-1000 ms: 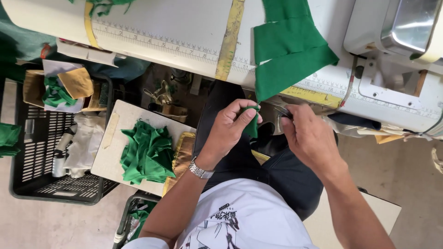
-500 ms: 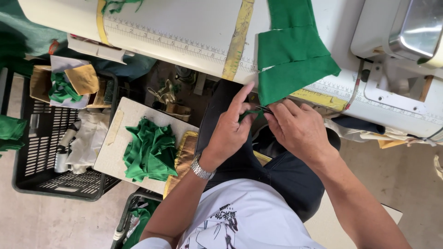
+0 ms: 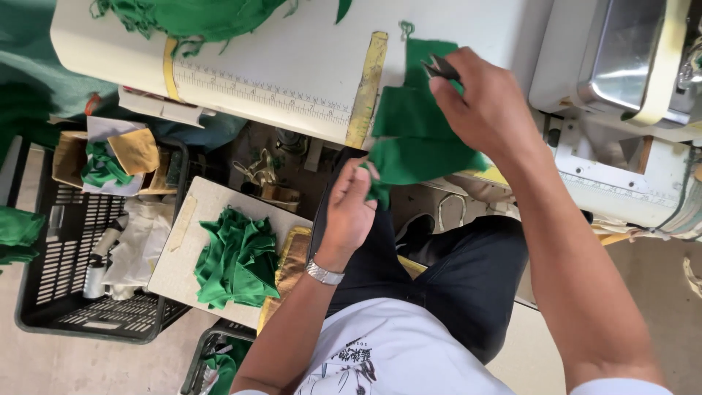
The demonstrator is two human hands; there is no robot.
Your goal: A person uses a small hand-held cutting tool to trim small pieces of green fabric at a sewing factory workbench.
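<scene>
Looking down from head height: left hand (image 3: 349, 212) pinches lower corner of a green fabric piece (image 3: 417, 139) hanging off the white worktable (image 3: 292, 58) edge, w/ fingers closed on the cloth. Right hand (image 3: 486, 110), at 1 o'clock from the left, is closed round small dark snips (image 3: 441, 68) resting over the fabric's top. At 8 o'clock, a pile of green pieces (image 3: 234, 256) lies on a board beside a black crate (image 3: 80, 292).
</scene>
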